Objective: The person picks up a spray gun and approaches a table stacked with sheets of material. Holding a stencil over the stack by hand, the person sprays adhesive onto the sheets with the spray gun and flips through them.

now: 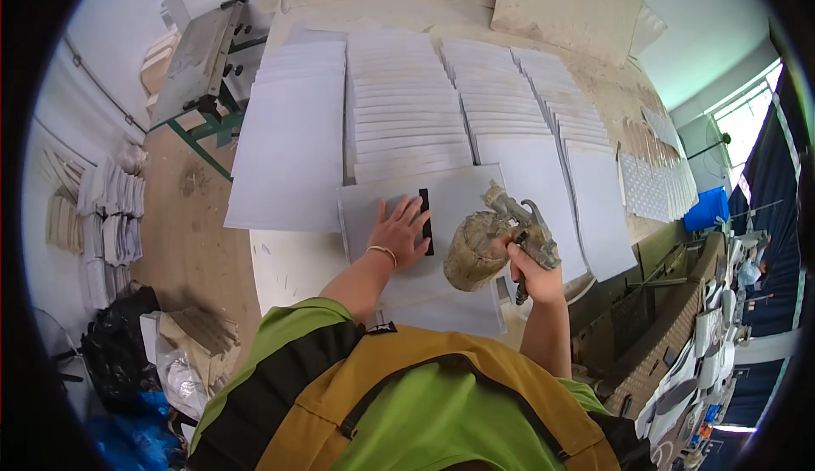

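Note:
My right hand (536, 274) is wrapped round the handle of a spray gun (528, 229), whose cup (472, 252) is coated in a tan, crusted residue. The gun is held over a pale panel (454, 199) in front of me. Flat on that panel rests my left hand (401, 232), fingers spread, with the fingertips at a short black strip (426, 223). Whether the fingertips press on the strip or only lie beside it, I cannot tell. Another pale sheet (450, 311) shows nearer my body, partly under the panel.
Rows of overlapping white panels (407, 119) cover the table (289, 259) beyond my hands. A large board (564, 4) leans at the back. At left are a green-legged stand (191, 72) and a black bag (119, 348); at right, a blue bin (711, 209) and cluttered shelving (700, 335).

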Demonstrator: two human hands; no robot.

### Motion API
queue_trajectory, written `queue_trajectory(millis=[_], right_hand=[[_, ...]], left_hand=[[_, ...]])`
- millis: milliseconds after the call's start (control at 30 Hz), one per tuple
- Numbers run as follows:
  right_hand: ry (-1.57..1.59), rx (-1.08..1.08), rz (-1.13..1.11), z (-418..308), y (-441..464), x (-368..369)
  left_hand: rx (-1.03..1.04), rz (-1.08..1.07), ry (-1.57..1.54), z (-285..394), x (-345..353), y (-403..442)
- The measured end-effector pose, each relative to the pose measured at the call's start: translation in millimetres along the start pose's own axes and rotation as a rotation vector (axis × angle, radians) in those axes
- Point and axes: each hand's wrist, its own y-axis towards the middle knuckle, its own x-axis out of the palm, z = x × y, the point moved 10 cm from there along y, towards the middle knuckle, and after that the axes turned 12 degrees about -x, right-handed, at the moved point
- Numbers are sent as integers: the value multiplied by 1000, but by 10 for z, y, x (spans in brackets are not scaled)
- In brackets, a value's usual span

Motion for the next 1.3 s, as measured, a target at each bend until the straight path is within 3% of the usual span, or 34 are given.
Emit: queue_trajectory(millis=[267, 500, 733, 833, 900, 967, 1033, 1067, 1100, 1133, 1167, 1233, 1300], right_hand=[[2, -34, 33, 191, -881, 23], [39, 4, 207, 342, -1709, -100], [-49, 42, 156, 363, -2234, -86], [-62, 40, 158, 428, -2479, -108], [-99, 63, 165, 531, -2678, -123], [-19, 79, 232, 675, -2902, -131], [135, 114, 353, 843, -3199, -134], [138, 112, 406, 898, -3323, -181], [-57, 48, 304, 844, -3352, -157], [-251, -3, 203, 781, -3394, -110], [-245, 9, 267, 753, -3468, -154], [-349, -212, 161, 446, -3504, 38], [-318, -173, 187, 471, -3605, 108]], left_hand=[[15, 26, -34, 21, 16, 23], [30, 142, -130, -51, -69, 20], [-43, 81, -493, -445, 78, 299], [-72, 218, -575, -568, -56, 230], [-97, 611, -378, -679, -413, -120], [-351, 853, -296, -976, -580, -564], [-665, 686, -379, -1442, -241, -795], [-722, 584, -469, -1550, -75, -874], [-772, 472, -551, -1599, 58, -928], [-729, 449, -521, -1677, 178, -897], [-686, 430, -486, -1753, 270, -817], [-685, 361, -467, -1799, 252, -716], [-713, 324, -450, -1850, 195, -629]])
